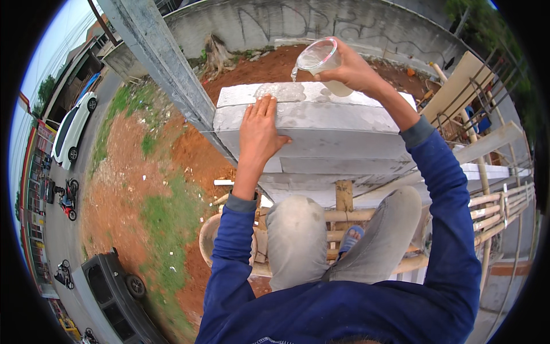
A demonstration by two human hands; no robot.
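A clear plastic cup [317,57] is tilted to the left in my right hand [350,69], its fingers wrapped round the side. Water [294,74] runs from the cup's rim toward the top of a pale grey block wall [338,143]. A wet, shiny patch [281,90] spreads over the top face beneath it. My left hand [260,127] lies flat on the wall's near upper edge beside that patch, fingers stretched forward and thumb out to the right. It holds nothing.
A grey steel post [166,63] rises against the wall's left end. Under my knees are bamboo scaffold poles [358,215], with a round bucket [211,238] at the left. Bamboo and rebar [487,97] stand at the right. Parked vehicles [117,298] line the road far left.
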